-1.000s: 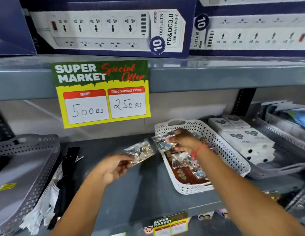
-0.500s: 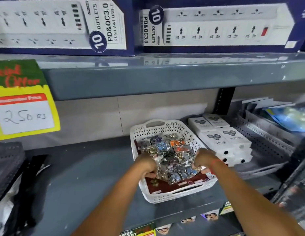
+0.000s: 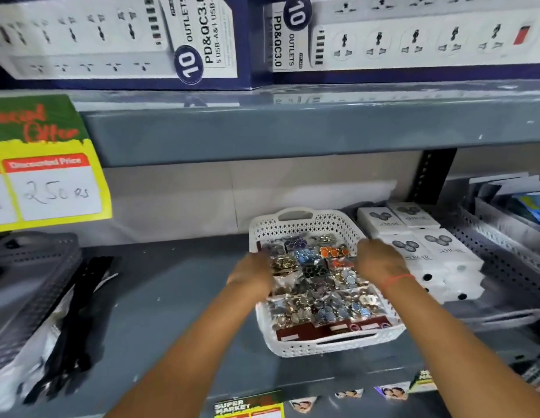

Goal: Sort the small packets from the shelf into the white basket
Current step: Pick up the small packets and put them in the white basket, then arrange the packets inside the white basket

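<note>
The white basket (image 3: 332, 346) stands on the grey shelf (image 3: 178, 309), a little right of the middle. It is filled with several small clear packets (image 3: 318, 286) of coloured and metallic pieces lying over dark red cards. My left hand (image 3: 253, 274) lies over the basket's left rim with its fingers curled inward. My right hand (image 3: 379, 262), with a red thread at the wrist, covers the right rim in the same way. Both hands are blurred and their fingertips are hidden.
White boxes (image 3: 437, 251) are stacked in a grey tray (image 3: 501, 267) just right of the basket. A grey perforated basket (image 3: 27, 285) and black-and-white bags (image 3: 66, 327) lie at the left. A yellow price sign (image 3: 51, 182) hangs from the upper shelf (image 3: 292, 134), which holds power-strip boxes.
One second ago each hand held a packet, the left one over the shelf. Both packets went into the basket. My hands have moved apart to the basket's two side rims.
</note>
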`<state>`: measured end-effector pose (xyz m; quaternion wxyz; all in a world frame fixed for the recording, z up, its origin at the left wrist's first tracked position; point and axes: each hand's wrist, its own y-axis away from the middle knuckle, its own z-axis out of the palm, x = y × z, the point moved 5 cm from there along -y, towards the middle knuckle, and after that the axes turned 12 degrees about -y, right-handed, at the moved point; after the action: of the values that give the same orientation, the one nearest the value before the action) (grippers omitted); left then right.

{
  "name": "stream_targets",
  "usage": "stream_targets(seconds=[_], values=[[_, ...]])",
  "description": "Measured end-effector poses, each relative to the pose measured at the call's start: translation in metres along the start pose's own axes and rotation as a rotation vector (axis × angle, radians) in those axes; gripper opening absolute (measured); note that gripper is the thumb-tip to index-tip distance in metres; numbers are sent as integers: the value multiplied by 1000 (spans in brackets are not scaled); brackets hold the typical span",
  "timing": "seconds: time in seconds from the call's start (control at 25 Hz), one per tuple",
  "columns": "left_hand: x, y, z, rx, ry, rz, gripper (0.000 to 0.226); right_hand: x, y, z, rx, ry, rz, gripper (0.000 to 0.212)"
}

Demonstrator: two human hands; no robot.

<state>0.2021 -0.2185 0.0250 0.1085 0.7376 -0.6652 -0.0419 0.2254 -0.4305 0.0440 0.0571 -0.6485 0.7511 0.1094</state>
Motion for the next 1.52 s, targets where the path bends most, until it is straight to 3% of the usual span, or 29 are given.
stream_targets(seconds=[0.12, 0.24, 0.36, 0.44, 0.56, 0.68, 0.84, 1.08, 1.32, 1.52], values=[[-83, 13, -30, 134, 202, -132, 20, -43, 5, -27, 113, -173, -125, 20], [-197, 43, -38, 299, 285, -329, 22, -136, 35, -12, 72, -350, -339, 21], [-282, 74, -20, 236, 73, -425, 28, -242, 81, 40, -59, -374, -522, 24], [-314, 87, -2, 172, 64, -428, 29, -300, 115, 82, -156, -333, -577, 30], [-336, 93, 17, 124, 79, -376, 30, -368, 157, 134, -269, -316, -606, 37], [-341, 88, 34, 49, 47, -328, 35, -403, 172, 169, -329, -342, -516, 32], [-340, 87, 52, 13, 12, -346, 43, -407, 167, 196, -308, -483, -308, 36], [-334, 81, 44, 142, 33, -270, 42, -387, 170, 193, -256, -772, -158, 31], [-354, 108, -41, 518, 215, -188, 38, -440, 175, 116, -17, -884, -421, 30], [-421, 123, -62, 563, 229, -255, 30, -513, 190, 113, -145, -835, -519, 13]])
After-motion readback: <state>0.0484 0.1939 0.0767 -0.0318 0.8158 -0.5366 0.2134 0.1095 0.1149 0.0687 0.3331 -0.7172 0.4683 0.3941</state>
